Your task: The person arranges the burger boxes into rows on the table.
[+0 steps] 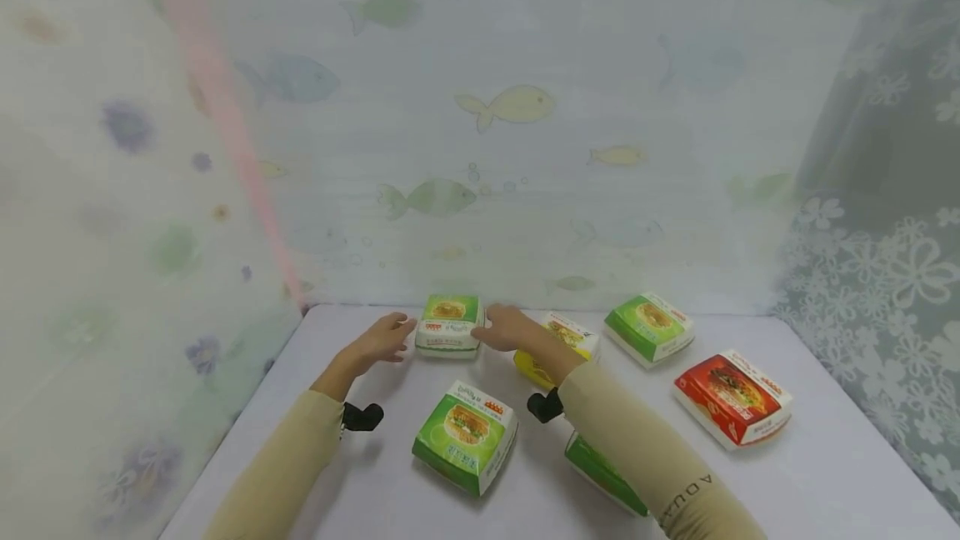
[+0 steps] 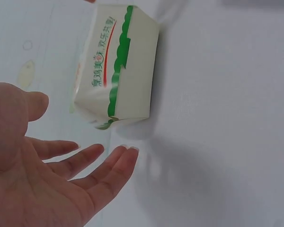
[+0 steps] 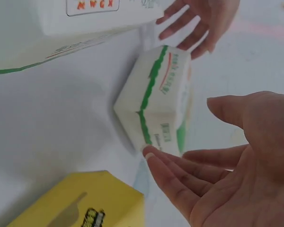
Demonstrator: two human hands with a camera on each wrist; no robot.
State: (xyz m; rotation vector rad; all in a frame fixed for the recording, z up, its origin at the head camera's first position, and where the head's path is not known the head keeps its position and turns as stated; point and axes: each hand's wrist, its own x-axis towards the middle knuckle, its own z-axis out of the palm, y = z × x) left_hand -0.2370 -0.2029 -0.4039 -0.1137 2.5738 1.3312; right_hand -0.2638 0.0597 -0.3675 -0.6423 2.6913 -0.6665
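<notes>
At the back of the table, a green and white burger box (image 1: pixel 448 338) sits between my two hands. My left hand (image 1: pixel 384 338) is on its left side, fingers spread and a small gap from the box in the left wrist view. On the other side is my right hand (image 1: pixel 508 329), thumb and fingers apart and palm facing the box; in the right wrist view its fingertips (image 3: pixel 148 152) overlap the box's near corner. Neither hand grips anything. Closer in lies another green burger box (image 1: pixel 467 437), its lid showing a burger picture.
Behind my right forearm is a yellow box (image 1: pixel 534 369), partly covered. A further green box (image 1: pixel 651 327) and a red burger box (image 1: pixel 733 398) stand to the right. Under my right sleeve, one more green box (image 1: pixel 603 473) shows partly. A fish-patterned curtain (image 1: pixel 570 215) borders the white table's back edge.
</notes>
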